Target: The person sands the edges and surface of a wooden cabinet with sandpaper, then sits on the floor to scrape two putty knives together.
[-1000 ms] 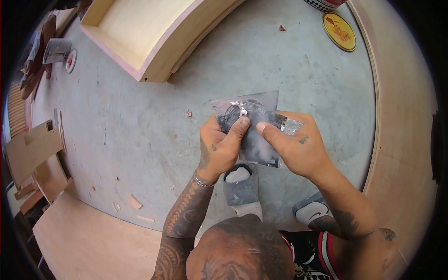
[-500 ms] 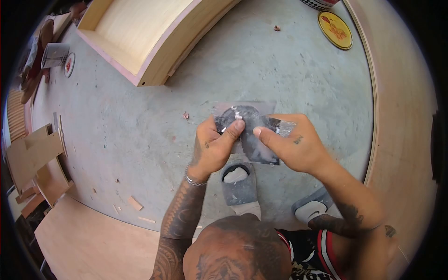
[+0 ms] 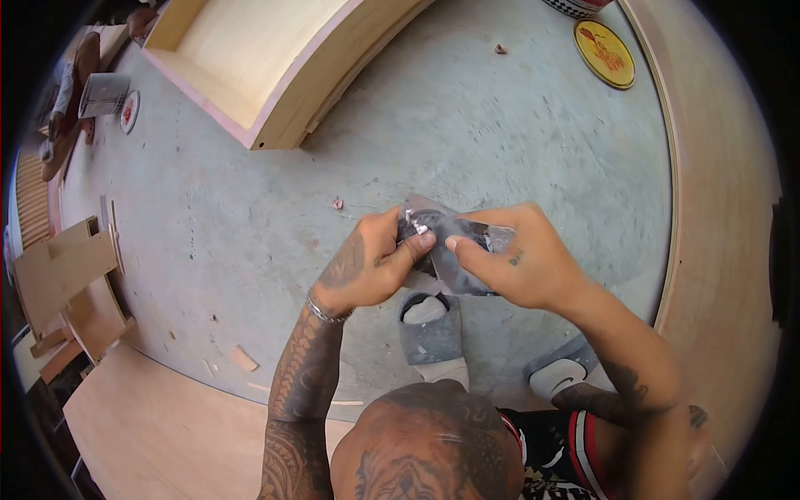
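Note:
In front of my feet, my left hand [image 3: 367,260] is closed on a thin, flat scraper [image 3: 422,204], thumb pressed on its face. White paste-like smears show near the thumb. My right hand [image 3: 527,257] pinches a second flat scraper [image 3: 463,278], dark and grey-smeared, with its thumb on top. The two scrapers overlap and seem to touch between my thumbs. My fingers underneath are hidden.
A curved wooden frame [image 3: 287,108] lies ahead at upper left. A yellow lid [image 3: 604,54] lies at upper right, and a metal can [image 3: 104,93] at far left. Plywood panels [image 3: 725,250] flank the floor. Wood pieces [image 3: 71,267] are stacked left; my sandalled foot [image 3: 430,337] is below my hands.
My left hand and forearm have swung a little leftward, and the left scraper has tilted against the right one. My right hand has hardly moved and keeps its hold.

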`<state>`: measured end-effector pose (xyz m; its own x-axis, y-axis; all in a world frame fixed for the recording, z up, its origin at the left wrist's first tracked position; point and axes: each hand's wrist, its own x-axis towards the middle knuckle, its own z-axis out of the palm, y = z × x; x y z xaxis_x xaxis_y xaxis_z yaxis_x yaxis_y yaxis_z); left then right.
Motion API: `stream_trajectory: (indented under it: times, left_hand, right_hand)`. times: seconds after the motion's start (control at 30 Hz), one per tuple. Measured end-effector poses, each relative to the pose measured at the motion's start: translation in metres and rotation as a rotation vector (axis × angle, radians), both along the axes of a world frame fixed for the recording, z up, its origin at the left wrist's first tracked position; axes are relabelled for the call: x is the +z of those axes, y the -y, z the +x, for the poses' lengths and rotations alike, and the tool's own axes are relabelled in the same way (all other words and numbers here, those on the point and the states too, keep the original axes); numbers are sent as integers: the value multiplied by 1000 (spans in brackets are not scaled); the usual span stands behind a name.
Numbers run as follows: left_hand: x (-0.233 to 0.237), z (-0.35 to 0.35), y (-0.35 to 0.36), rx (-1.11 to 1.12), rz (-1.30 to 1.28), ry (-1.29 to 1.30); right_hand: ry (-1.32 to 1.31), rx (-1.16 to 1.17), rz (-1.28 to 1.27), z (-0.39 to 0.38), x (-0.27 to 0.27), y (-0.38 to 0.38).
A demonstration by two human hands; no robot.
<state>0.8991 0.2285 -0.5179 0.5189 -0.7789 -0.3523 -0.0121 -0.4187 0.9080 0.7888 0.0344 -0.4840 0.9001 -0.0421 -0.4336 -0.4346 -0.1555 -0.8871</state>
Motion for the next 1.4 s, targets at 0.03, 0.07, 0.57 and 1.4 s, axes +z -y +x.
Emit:
stream_trajectory:
  times: [0.03, 0.07, 0.57, 1.4]
  left_hand:
    - [-1, 3, 0, -105, 103, -37]
    - [-6, 0, 0, -108, 100, -34]
    - [0, -15, 3, 155, -105, 69]
    - [-10, -19, -1, 96, -45, -210]
  right_hand:
    - [1, -5, -1, 1, -1, 1]
    - [-93, 0, -6, 3, -1, 1]
    - [64, -254, 91, -5, -5, -17]
    - [-127, 1, -31, 6, 9, 1]
